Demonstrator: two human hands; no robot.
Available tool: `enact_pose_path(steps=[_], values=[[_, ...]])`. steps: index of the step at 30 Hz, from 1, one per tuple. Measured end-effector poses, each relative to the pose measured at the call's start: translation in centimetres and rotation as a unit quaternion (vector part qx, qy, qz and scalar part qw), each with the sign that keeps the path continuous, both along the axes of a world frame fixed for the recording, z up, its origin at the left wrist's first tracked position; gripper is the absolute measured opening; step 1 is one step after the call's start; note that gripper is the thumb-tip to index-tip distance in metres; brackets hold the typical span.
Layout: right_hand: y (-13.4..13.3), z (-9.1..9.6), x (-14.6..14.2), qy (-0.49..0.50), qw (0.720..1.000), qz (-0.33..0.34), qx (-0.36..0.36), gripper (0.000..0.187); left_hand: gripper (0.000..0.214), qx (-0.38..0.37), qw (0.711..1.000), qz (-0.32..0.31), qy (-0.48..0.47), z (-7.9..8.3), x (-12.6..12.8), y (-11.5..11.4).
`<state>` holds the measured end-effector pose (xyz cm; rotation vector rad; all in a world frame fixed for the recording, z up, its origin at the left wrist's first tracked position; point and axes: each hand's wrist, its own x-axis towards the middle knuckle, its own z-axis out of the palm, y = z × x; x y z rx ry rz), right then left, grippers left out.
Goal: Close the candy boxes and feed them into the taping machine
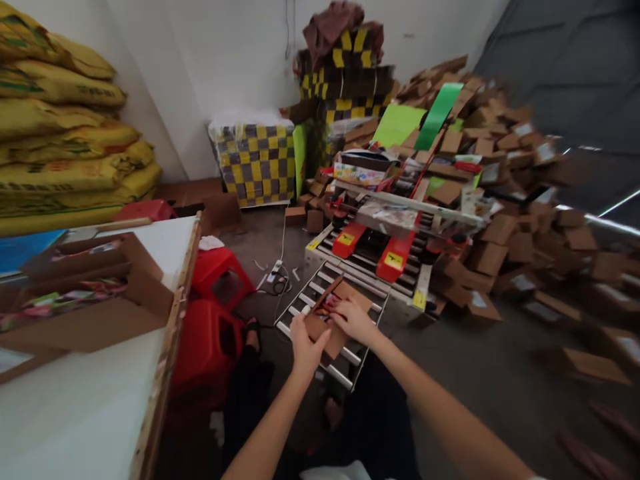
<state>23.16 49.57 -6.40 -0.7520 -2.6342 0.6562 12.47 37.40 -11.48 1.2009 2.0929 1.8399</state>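
A small open cardboard box (344, 340) sits on the roller conveyor (345, 379) in front of me, its flaps standing out. My left hand (306, 339) grips the near left side of the box, thumb on the front flap. Fingers curled, my right hand (353, 319) reaches into the box and presses on a small pink and dark item (329, 303). The item's kind cannot be made out, since the fingers partly cover it.
A box-sealing machine (373, 247) with red belts stands beyond the rollers. Heaped cartons (500, 233) cover the right side. At left are a white table (75, 407) with an open carton (125, 313) of colourful packets, red stools (205, 347) and yellow sacks (65, 160). A power strip (275, 271) lies on the floor.
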Motion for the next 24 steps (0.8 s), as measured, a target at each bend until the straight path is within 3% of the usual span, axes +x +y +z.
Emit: enact_pose_path(steps=[3,5,7,11,14,16,18,21,24], values=[[0.3,-0.4,1.0,0.124,0.987,-0.096,0.024,0.036,0.029,0.023,0.995,-0.049,0.088,0.7,0.5,-0.7],[-0.3,-0.6,1.4,0.24,0.951,-0.184,0.064,0.051,0.011,0.022,0.983,-0.1,0.154,1.0,0.3,-1.1],[-1.6,-0.9,1.3,0.284,0.933,-0.209,0.074,0.057,0.01,0.004,0.975,-0.122,0.186,1.2,-0.3,-1.2],[-5.3,-1.4,0.7,0.091,0.989,-0.104,0.061,0.064,0.021,-0.028,0.984,-0.116,0.131,1.4,-0.9,-0.8],[-6.1,-1.7,0.4,-0.05,0.992,-0.058,0.104,0.09,0.03,-0.023,0.988,-0.146,0.037,1.5,-1.2,-0.6],[-4.1,-1.5,0.1,-0.092,0.987,-0.043,0.127,0.1,0.029,-0.012,0.984,-0.174,-0.027,1.4,-1.9,-1.0],[0.0,-0.6,0.1,-0.116,0.982,-0.037,0.141,0.098,0.03,-0.005,0.985,-0.153,-0.08,1.4,-3.4,-2.3],[8.0,1.9,0.6,-0.123,0.98,-0.054,0.147,0.082,0.026,0.006,0.993,-0.033,-0.116,1.6,-7.2,-6.1],[15.4,3.4,0.0,-0.076,0.98,-0.116,0.145,0.089,0.028,0.007,0.99,0.092,-0.103,2.0,-11.9,-12.0]])
